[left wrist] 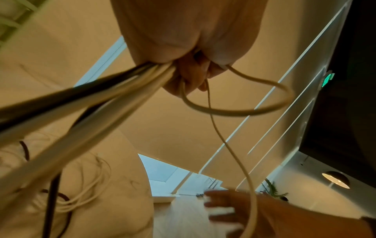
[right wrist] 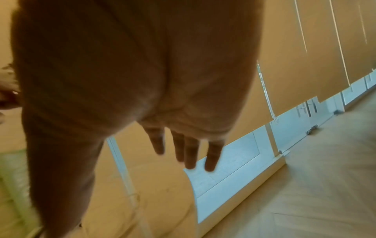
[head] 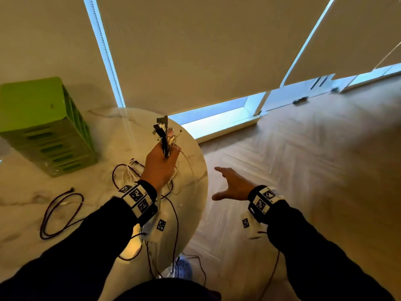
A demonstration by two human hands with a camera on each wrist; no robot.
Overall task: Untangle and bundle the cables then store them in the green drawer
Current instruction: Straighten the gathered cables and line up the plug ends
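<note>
My left hand (head: 161, 165) is raised over the round marble table (head: 26, 198), fingers curled tight around a bunch of cables (head: 165, 137), black and white mixed, with the plug ends sticking up above the fist. From the left wrist view the strands (left wrist: 114, 90) run out of the grip toward the table, and one pale cable makes a loose loop (left wrist: 254, 109) beside the knuckles. My right hand (head: 233, 184) holds nothing; it hangs past the table edge over the wooden floor (head: 314, 159), fingers (right wrist: 191, 153) straight and slightly spread. More cable lies on the tabletop below my left hand, and a dark red cable (head: 58, 213) curls on its own further left (apart from the bunch). The green drawer unit (head: 43, 127) stands at the table's far left, well apart from both hands.
</note>
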